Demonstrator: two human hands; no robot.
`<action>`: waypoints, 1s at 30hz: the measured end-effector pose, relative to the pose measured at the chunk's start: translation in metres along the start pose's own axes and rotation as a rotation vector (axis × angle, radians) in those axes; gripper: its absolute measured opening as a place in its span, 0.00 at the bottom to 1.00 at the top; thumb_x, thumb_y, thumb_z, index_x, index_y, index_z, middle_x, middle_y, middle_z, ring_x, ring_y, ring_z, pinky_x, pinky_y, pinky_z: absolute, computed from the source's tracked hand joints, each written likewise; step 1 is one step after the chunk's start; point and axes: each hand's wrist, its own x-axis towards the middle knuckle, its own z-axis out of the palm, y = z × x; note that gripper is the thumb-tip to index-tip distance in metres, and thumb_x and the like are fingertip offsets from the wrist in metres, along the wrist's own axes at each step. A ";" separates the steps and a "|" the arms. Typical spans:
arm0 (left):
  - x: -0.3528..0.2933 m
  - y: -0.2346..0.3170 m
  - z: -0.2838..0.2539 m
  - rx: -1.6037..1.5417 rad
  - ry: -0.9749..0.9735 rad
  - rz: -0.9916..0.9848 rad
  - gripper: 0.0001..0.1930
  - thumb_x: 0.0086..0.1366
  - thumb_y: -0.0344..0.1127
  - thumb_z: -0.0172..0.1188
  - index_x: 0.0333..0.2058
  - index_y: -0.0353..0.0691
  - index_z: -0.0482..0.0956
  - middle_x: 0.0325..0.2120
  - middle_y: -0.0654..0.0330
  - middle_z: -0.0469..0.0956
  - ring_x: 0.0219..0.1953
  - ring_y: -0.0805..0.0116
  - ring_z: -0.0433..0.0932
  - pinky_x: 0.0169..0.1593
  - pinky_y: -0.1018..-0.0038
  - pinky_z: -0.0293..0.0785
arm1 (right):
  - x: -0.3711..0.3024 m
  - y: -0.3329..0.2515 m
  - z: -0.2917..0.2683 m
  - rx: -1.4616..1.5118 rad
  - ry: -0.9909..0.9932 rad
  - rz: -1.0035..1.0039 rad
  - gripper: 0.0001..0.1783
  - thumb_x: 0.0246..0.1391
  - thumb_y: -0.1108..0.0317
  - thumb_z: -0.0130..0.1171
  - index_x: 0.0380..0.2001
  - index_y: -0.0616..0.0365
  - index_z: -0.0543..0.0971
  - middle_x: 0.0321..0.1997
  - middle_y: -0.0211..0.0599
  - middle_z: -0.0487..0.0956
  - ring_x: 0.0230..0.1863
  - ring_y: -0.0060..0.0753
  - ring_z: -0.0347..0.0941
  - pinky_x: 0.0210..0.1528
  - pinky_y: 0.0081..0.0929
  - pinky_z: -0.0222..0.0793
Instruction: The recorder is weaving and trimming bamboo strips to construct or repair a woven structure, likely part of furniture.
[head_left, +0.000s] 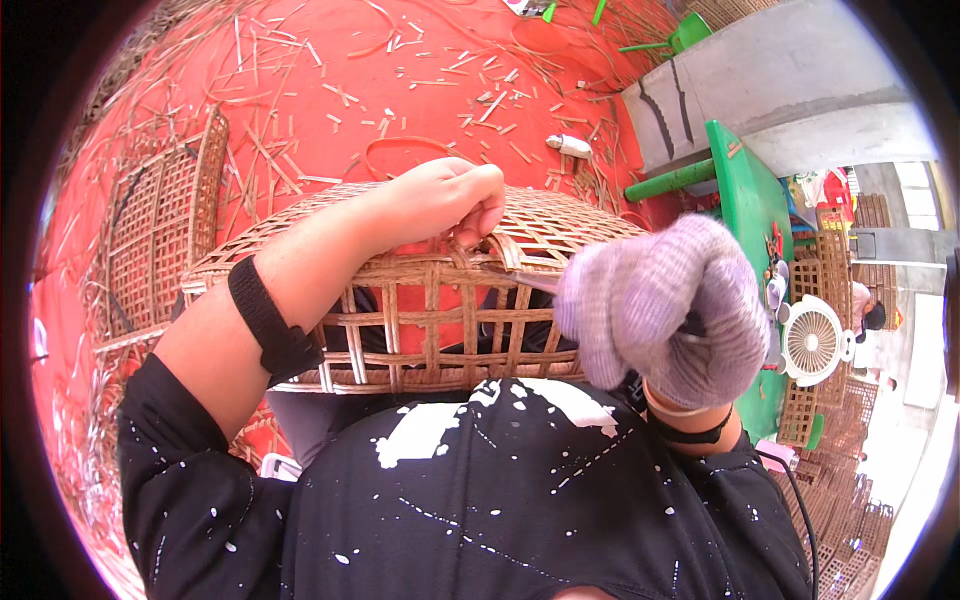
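A woven rattan basket (430,325) with an open lattice rests on my lap, in front of my torso. Bare and curled, my left hand (450,205) is closed at the basket's upper edge, its fingertips pinching a thin rattan strip (462,256). On my right hand (665,310) is a pale purple knit glove. That hand is closed in a fist around a tool with a narrow metal blade (533,282), whose handle is hidden by the glove. The blade points left and lies against the rim, beside a short bent strip (508,254).
Cut strips lie scattered over the red floor (330,60). A lattice panel (160,230) stands at the left. To the right are a green table (742,200) with tools, a white fan (812,342) and stacked woven pieces (835,460). A person (866,310) is farther back.
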 end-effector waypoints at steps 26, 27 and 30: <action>0.000 -0.003 -0.002 -0.072 0.069 0.006 0.20 0.69 0.44 0.43 0.22 0.39 0.75 0.16 0.61 0.76 0.19 0.73 0.75 0.28 0.73 0.70 | 0.017 0.015 -0.001 0.260 0.155 -0.227 0.30 0.74 0.53 0.37 0.15 0.55 0.64 0.09 0.30 0.60 0.11 0.29 0.57 0.21 0.29 0.60; 0.001 -0.003 -0.001 -0.071 0.067 0.028 0.20 0.69 0.44 0.43 0.22 0.39 0.75 0.16 0.61 0.76 0.19 0.73 0.75 0.28 0.73 0.70 | 0.017 0.016 0.000 0.276 0.159 -0.243 0.31 0.74 0.53 0.37 0.15 0.54 0.64 0.10 0.30 0.60 0.11 0.29 0.57 0.20 0.29 0.59; 0.001 -0.004 -0.001 -0.126 0.102 0.059 0.21 0.69 0.44 0.43 0.22 0.39 0.75 0.15 0.63 0.75 0.18 0.74 0.73 0.27 0.73 0.69 | 0.014 0.015 0.001 0.042 0.196 -0.255 0.31 0.73 0.53 0.38 0.14 0.55 0.65 0.10 0.29 0.60 0.10 0.27 0.55 0.17 0.26 0.55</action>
